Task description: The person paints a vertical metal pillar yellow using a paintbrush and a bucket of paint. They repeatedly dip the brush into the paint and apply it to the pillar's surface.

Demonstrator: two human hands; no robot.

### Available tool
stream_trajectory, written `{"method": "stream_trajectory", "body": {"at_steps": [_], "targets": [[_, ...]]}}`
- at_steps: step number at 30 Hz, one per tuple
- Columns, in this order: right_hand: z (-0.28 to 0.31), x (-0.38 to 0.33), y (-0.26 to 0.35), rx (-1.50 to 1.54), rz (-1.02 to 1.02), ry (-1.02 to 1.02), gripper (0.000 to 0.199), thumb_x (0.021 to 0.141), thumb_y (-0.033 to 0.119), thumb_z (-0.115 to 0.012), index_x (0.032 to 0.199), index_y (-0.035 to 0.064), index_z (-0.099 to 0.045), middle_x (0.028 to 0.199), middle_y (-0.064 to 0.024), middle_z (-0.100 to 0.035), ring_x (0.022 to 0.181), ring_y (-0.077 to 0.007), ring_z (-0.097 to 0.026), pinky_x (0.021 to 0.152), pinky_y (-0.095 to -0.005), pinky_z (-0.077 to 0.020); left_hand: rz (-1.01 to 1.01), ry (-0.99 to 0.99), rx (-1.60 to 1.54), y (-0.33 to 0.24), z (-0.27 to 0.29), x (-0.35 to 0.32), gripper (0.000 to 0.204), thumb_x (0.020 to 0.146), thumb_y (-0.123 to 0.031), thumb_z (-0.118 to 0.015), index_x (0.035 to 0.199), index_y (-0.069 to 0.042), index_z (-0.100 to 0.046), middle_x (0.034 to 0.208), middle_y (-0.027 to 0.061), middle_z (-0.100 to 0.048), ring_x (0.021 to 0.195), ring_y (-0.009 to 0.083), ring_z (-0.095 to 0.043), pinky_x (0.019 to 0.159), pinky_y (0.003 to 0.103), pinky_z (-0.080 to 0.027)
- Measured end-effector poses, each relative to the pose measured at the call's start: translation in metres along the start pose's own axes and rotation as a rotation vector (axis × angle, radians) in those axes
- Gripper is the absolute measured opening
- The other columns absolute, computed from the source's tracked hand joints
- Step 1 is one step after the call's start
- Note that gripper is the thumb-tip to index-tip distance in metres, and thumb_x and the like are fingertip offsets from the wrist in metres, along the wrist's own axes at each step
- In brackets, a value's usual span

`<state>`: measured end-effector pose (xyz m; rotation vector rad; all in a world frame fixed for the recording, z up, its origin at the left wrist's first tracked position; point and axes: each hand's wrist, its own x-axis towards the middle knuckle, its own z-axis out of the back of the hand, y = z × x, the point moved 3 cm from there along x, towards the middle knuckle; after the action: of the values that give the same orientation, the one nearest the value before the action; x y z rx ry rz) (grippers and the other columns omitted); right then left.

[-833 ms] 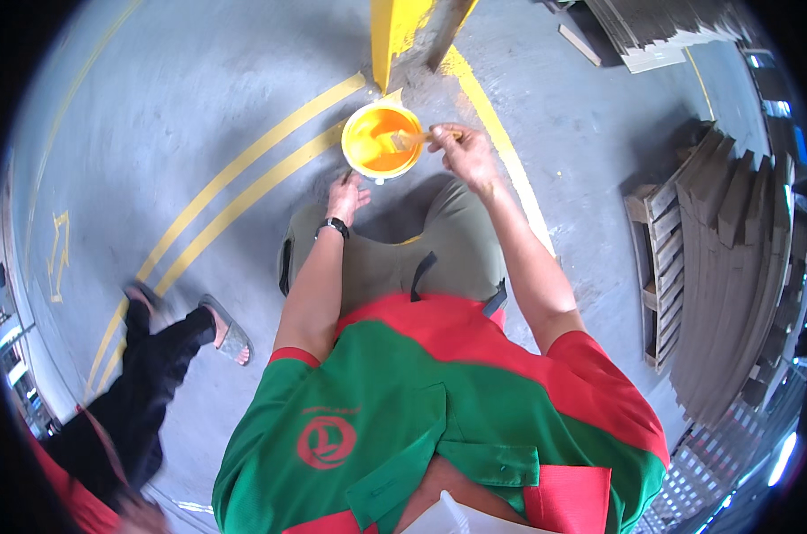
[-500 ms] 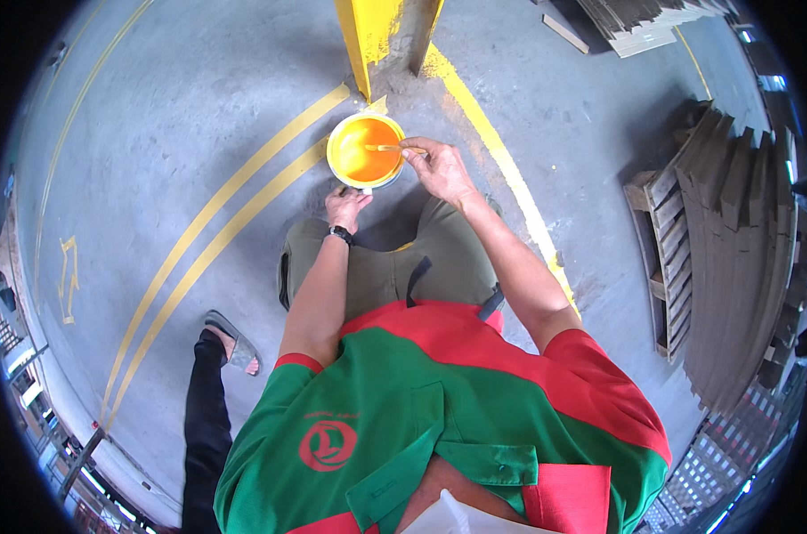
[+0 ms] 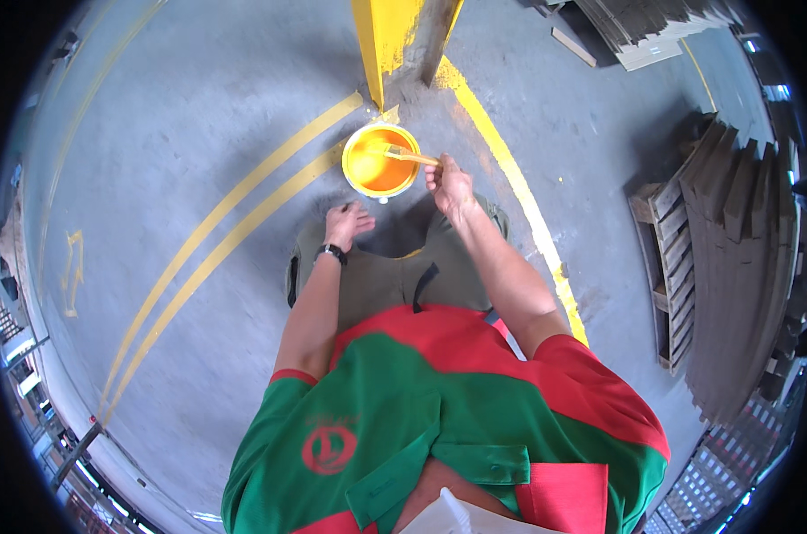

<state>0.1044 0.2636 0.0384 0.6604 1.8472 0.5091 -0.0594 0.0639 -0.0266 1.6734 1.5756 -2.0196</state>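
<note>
A round bucket [image 3: 344,167] stands on the floor in front of my knees, with yellow-orange paint [image 3: 375,178] inside. My right hand [image 3: 453,185] pinches the handle of a paintbrush [image 3: 414,157] at the bucket's right side. The brush lies across the mouth, its bristle end over the paint. My left hand [image 3: 348,224] is just below and left of the bucket, apart from it. Its fingers point right, loosely spread and partly blurred, and nothing shows in them.
A steel column [image 3: 381,36], patchily painted yellow, rises just beyond the bucket. Yellow floor lines [image 3: 243,187] curve off left, and a brighter yellow stripe [image 3: 519,182] runs along my right. A wooden pallet [image 3: 669,258] with stacked brown sheets [image 3: 742,258] stands far right.
My left hand has come off the bucket's near side. The brush has shifted, its bristle end now showing above the paint. The person's leg and sandal at left have gone from view.
</note>
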Motion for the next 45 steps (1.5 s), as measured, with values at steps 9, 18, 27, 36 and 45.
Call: {"method": "stream_trajectory", "body": {"at_steps": [9, 18, 27, 36, 45], "targets": [[-0.031, -0.016, 0.107, 0.018, 0.408, 0.298, 0.033, 0.108, 0.033, -0.054, 0.1, 0.0018, -0.062, 0.075, -0.0095, -0.069, 0.055, -0.0141, -0.058, 0.049, -0.0295, -0.0469, -0.485, -0.115, 0.458, -0.001, 0.071, -0.041, 0.033, 0.102, -0.016, -0.063, 0.129, 0.005, -0.065, 0.108, 0.0124, -0.071, 0.083, 0.016, -0.072, 0.076, 0.03, -0.062], [-0.13, -0.07, 0.269, -1.2, 1.853, 0.163, 0.026, 0.094, 0.019, -0.073, 0.118, 0.0117, -0.071, 0.093, -0.0099, -0.072, 0.078, -0.0298, -0.07, 0.068, -0.0377, -0.0585, -0.47, -0.143, 0.307, 0.005, 0.075, -0.032, 0.033, 0.103, -0.016, -0.063, 0.129, 0.005, -0.064, 0.105, 0.0107, -0.07, 0.084, 0.0144, -0.069, 0.076, 0.028, -0.061], [-0.122, -0.07, 0.255, -1.199, 2.108, -0.063, 0.035, 0.087, 0.013, -0.079, 0.121, 0.0123, -0.069, 0.1, -0.0084, -0.071, 0.082, -0.0233, -0.069, 0.068, -0.0342, -0.0593, -0.429, -0.158, 0.157, 0.008, 0.075, -0.029, 0.031, 0.101, -0.013, -0.063, 0.126, 0.006, -0.065, 0.097, 0.0119, -0.069, 0.08, 0.016, -0.069, 0.069, 0.03, -0.063], [-0.112, -0.012, 0.2, -1.42, 1.716, 0.094, 0.029, 0.094, 0.019, -0.071, 0.122, 0.0126, -0.066, 0.095, -0.0115, -0.072, 0.087, -0.0299, -0.072, 0.072, -0.0395, -0.0608, -0.383, -0.112, 0.086, 0.004, 0.079, -0.026, 0.032, 0.103, -0.014, -0.061, 0.129, 0.004, -0.062, 0.101, 0.0132, -0.069, 0.082, 0.0172, -0.069, 0.071, 0.031, -0.063], [-0.138, -0.092, 0.27, -0.856, 2.097, -0.011, 0.035, 0.086, 0.006, -0.079, 0.12, 0.012, -0.074, 0.103, -0.0129, -0.073, 0.087, -0.0285, -0.072, 0.073, -0.0368, -0.0609, -0.335, -0.133, 0.032, 0.004, 0.078, -0.026, 0.033, 0.102, -0.012, -0.06, 0.13, 0.004, -0.061, 0.102, 0.0138, -0.069, 0.081, 0.0176, -0.069, 0.067, 0.031, -0.063]]}}
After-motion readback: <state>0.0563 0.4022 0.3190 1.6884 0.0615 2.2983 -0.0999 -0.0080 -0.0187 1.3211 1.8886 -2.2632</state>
